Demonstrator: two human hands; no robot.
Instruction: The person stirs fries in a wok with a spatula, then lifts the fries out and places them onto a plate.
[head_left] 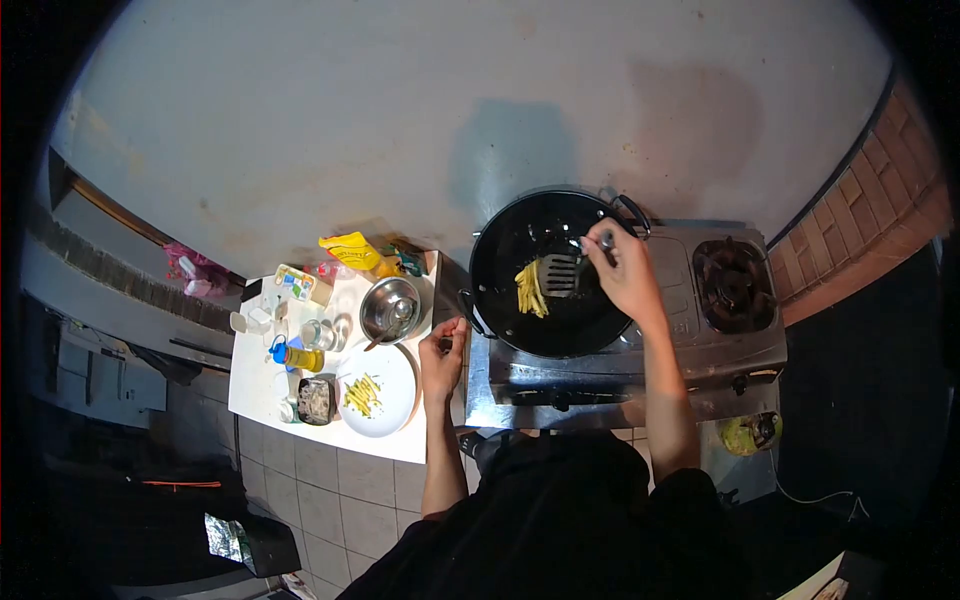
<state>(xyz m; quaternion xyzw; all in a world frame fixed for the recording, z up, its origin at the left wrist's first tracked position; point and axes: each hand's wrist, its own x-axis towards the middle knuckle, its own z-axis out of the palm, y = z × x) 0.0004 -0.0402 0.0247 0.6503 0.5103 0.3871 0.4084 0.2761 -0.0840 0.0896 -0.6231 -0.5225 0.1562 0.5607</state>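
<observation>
Steel two-burner gas stove point(700, 350) fills the right side, second burner point(733, 283) bare. Black round wok point(500, 270) sits on the left burner, loop handle at the far rim. White tabletop point(255, 385) just left of the stove carries a white round plate point(395, 400) with a few yellow strips, a steel bowl point(390, 308), a yellow-filled bottle point(300, 357), a yellow packet point(350, 250) and small jars. Right hand point(625, 275) reaches over the wok, fingers wrapped round the handle of a slotted metal spatula point(560, 272); blade rests on the wok floor, touching a small heap of pale yellow food strips point(530, 290). Left hand point(442, 360) rests at the tabletop edge by the stove, fingers loosely curled, holding nothing that shows. Spatula looks stiff and light, best held far up the handle, away from heat; strips look soft, oily, likely to slide or break. Wok likely heavy and hot, lift by the loop handle. Packet print too small to read; no brand legible.
</observation>
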